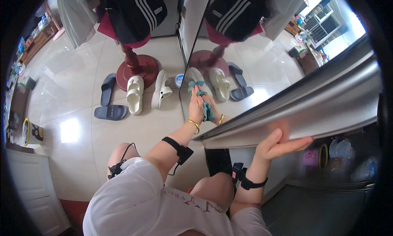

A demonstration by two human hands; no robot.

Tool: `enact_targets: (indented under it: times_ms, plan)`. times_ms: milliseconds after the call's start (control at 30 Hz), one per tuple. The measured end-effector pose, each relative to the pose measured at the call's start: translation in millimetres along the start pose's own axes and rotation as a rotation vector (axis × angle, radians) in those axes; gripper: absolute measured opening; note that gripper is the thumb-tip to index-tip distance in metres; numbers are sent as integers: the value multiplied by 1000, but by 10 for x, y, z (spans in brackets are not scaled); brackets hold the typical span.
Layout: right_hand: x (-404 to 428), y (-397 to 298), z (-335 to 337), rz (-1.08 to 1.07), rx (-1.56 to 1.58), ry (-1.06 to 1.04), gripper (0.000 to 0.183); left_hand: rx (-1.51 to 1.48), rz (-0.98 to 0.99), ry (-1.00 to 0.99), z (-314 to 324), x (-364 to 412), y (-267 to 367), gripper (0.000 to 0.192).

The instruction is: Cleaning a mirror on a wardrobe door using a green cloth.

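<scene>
My left hand [196,105] presses a crumpled teal cloth [208,112] against the lower part of a mirrored door panel [242,105]. Cloth shows above the fingertips and below the palm, and the glass reflects the hand. A gold bangle [192,125] circles that wrist. My right hand [273,147] lies against the brushed-metal edge [307,125] of the door, thumb up and apart, fingers stretched along its lower rim. Whether those fingertips curl behind the rim is hidden.
White clogs [135,96] and dark slides [111,112] sit on the tiled floor by a red round stand base [138,70]. A round blue-and-white container [179,80] stands near the mirror's edge. Bags [341,148] and a pink container [310,157] lie behind the door. A bin [32,132] stands left.
</scene>
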State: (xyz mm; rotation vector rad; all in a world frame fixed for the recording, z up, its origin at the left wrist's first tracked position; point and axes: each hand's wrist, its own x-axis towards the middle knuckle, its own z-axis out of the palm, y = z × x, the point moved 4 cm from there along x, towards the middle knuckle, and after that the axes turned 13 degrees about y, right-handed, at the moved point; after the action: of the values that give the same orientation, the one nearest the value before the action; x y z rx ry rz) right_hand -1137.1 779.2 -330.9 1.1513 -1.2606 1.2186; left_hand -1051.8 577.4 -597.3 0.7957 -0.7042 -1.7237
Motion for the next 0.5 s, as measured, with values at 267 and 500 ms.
enact_targets:
  times_ms: [267,500]
  plan:
    - [373,-605,91,-227,-81,-19,50,132,-9,77,-123,98,67,48]
    - [293,-659,376,-221,-402,-443,48,292,732,34,762,-381,1166,46]
